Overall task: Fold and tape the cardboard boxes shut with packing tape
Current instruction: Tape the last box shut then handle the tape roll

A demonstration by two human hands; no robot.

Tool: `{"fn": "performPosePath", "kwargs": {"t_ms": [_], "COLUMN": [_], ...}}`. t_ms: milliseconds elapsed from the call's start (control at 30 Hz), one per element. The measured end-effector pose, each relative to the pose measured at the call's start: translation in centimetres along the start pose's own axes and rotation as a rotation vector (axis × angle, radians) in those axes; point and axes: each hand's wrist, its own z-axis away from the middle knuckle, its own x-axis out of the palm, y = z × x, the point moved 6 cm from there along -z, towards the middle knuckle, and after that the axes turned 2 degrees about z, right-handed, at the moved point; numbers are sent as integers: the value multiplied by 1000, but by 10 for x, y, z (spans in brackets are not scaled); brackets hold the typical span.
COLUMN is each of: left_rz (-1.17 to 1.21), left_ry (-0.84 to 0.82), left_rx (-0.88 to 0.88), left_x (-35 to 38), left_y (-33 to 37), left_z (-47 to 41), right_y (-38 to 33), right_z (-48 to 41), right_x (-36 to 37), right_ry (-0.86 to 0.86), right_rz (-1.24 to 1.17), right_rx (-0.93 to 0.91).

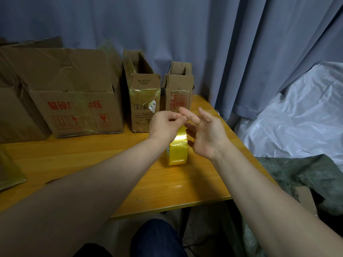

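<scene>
Yellow tape roll [177, 153] stands on edge, strip [182, 131] seemingly pinched by left hand [163, 125]

Wooden tabletop [89, 164]: large box [74, 101] back left, middle narrow box [143, 101] and right narrow box [179, 93] beside it, tops open. Yellow tape roll [177, 153] stands on edge front right. Flat glossy sheet [9, 173] at left edge.

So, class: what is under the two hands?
A tape roll stands on edge on the table, its strip rising to the left hand, which pinches it. The right hand covers part of the roll's top.
</scene>
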Motion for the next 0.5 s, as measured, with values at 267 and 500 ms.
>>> {"fn": "performPosePath", "kwargs": {"t_ms": [267, 500], "left_rz": [-100, -234], "left_ry": [116, 125], "left_rx": [21, 119], "left_x": [-6, -7], "left_y": [4, 5], "left_z": [0, 2], "right_y": [-17, -42], "right_z": [-3, -3], "right_x": [-21, -20], "right_ry": [340, 412], "right_rz": [213, 677], "right_rx": [-204, -161]}}
